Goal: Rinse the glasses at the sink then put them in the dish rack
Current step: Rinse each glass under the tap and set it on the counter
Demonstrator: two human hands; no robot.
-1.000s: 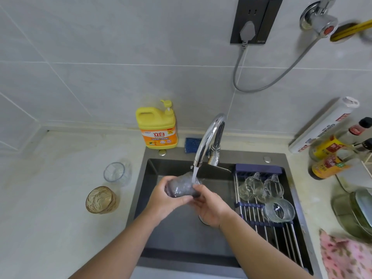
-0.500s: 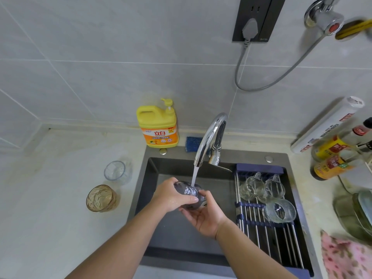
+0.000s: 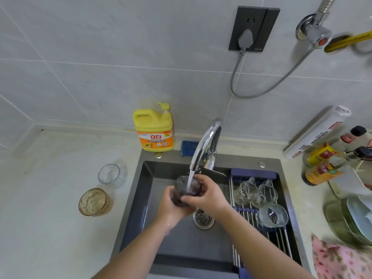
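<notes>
Left hand [image 3: 173, 208]: I see it just left of frame centre, fingers curled round the lower part of the grey glass [image 3: 186, 191] from beneath.
Right hand [image 3: 209, 196]: just right of centre, its fingers wrapped over the upper side of the same glass, so both hands clamp it.
Grey glass: at frame centre, held above the sink [image 3: 181, 248] basin and tilted, its upper end toward the spout.
Water [image 3: 190, 179]: a thin stream falls from the faucet [image 3: 205, 141] and lands on the glass's upper end; I cannot tell how full the glass is.
Drain [image 3: 202, 217]: showing just below the hands.
Dish rack [image 3: 281, 240]: spans the sink's right side, right of centre; two clear glasses [image 3: 246, 191] lie side by side at its far end, and a ribbed glass [image 3: 271, 215] lies nearer.
Counter, left of centre: a clear glass [image 3: 109, 175] stands above an amber glass [image 3: 93, 201], both apart from the sink.
Detergent bottle [image 3: 154, 129]: yellow, above the sink's upper left corner, against the wall.
</notes>
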